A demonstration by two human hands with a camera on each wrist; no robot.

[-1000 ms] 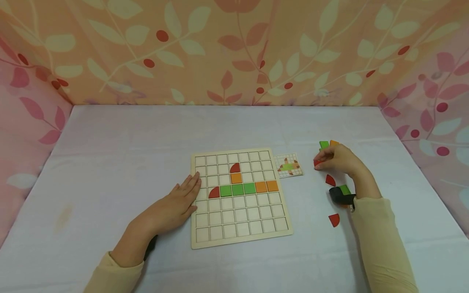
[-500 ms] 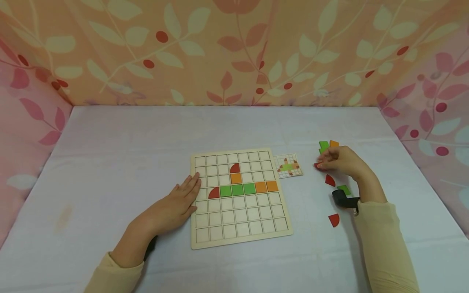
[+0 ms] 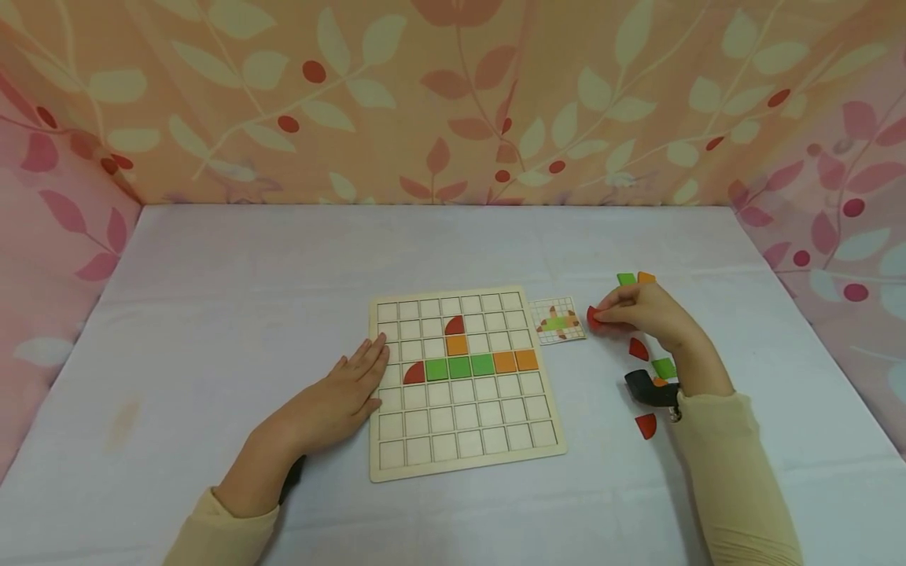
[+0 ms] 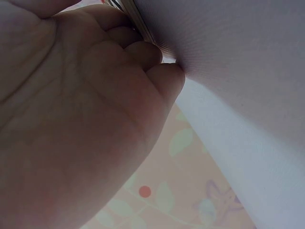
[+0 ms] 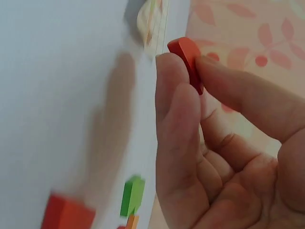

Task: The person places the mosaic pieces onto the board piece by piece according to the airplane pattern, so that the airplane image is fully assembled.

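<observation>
Between thumb and fingers my right hand (image 3: 640,313) pinches a red quarter-circle tile (image 5: 188,59), raised off the table just right of the pattern card (image 3: 559,322). My left hand (image 3: 336,397) lies with its fingers straight on the left edge of the wooden grid board (image 3: 467,465). In the board's cells sit a row of green tiles (image 3: 458,367) and orange tiles (image 3: 526,360), with a red quarter-circle (image 3: 414,373) at the row's left end. Above the row is one more orange tile (image 3: 456,344), topped by another red quarter-circle (image 3: 454,325).
Loose pieces lie on the white tablecloth (image 3: 248,283) at the right: a red quarter-circle piece (image 3: 639,349), another red piece (image 3: 646,426), a green piece (image 3: 664,368), and a green and an orange piece (image 3: 646,277) farther back. A floral curtain (image 3: 453,102) stands behind.
My right hand has lifted the red quarter-circle tile from beside the loose pieces and moved it left towards the card. The left hand has stayed on the board's edge.
</observation>
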